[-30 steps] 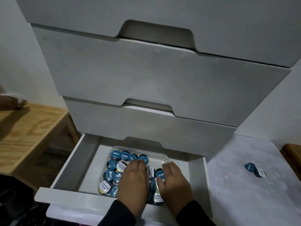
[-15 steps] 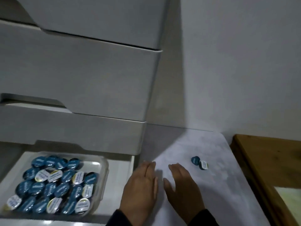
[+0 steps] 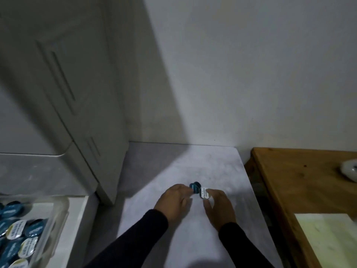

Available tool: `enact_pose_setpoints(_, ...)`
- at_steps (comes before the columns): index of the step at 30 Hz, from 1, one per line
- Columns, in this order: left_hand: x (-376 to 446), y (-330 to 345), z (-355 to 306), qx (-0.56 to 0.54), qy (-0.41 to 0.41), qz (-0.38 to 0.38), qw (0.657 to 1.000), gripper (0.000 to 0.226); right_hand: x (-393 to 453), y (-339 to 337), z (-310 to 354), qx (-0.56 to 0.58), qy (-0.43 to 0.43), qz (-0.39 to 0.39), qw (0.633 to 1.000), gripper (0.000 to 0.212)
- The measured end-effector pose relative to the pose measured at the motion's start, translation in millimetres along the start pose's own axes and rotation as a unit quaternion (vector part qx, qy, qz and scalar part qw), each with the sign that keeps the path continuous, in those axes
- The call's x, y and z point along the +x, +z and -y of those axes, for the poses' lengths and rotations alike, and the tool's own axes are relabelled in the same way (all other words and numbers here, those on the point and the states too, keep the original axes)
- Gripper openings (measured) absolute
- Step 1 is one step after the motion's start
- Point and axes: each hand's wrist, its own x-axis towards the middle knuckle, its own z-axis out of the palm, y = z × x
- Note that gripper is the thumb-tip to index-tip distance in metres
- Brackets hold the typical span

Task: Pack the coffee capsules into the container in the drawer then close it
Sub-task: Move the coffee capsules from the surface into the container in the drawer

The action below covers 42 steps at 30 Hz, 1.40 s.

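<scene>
Pinching the blue capsule (image 3: 194, 187) at twelve o'clock, the left hand (image 3: 172, 200) could fumble it while the right hand (image 3: 219, 206) grips the white-labelled capsule (image 3: 204, 194).

Both hands (image 3: 195, 202) at two capsules (image 3: 200, 190) on white surface (image 3: 222, 167)

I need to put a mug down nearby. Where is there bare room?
The white top is bare behind the two loose capsules, toward the wall, and in front of the hands. The wooden table has room. The container is crowded.
</scene>
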Motion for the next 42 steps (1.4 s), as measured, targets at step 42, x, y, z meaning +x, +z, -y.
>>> enact_pose_setpoints(42,-85.9,-71.9,-22.1,-0.493,-0.152,-0.293,0.805,0.020,-33.7,-33.5,113.5,0.511,0.032,-0.027,0.859,0.022)
